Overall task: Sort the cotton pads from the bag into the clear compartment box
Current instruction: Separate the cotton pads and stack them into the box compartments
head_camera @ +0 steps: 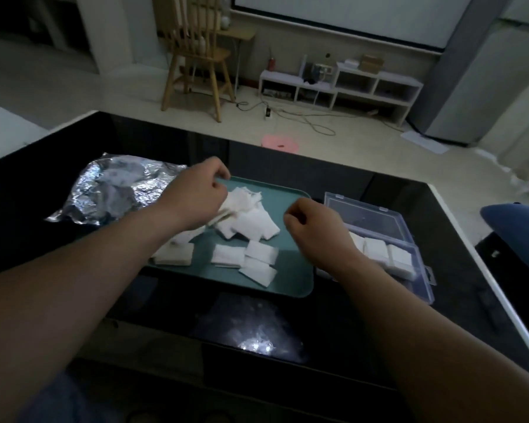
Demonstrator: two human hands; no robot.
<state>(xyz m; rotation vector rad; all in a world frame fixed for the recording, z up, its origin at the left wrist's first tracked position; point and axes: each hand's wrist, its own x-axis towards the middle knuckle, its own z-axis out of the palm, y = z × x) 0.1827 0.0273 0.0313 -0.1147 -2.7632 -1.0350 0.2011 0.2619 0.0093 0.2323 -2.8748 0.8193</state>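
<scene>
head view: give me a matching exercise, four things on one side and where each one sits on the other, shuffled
Things:
1. crinkled silver foil bag
2. teal rectangular plastic tray
3. clear plastic compartment box
4. light wooden chair

Places:
a. on the floor beyond the black table
b. table's right side
c. table's middle
d. table's left side

Pairs: 1-d, 2-c, 3-b, 4-a
</scene>
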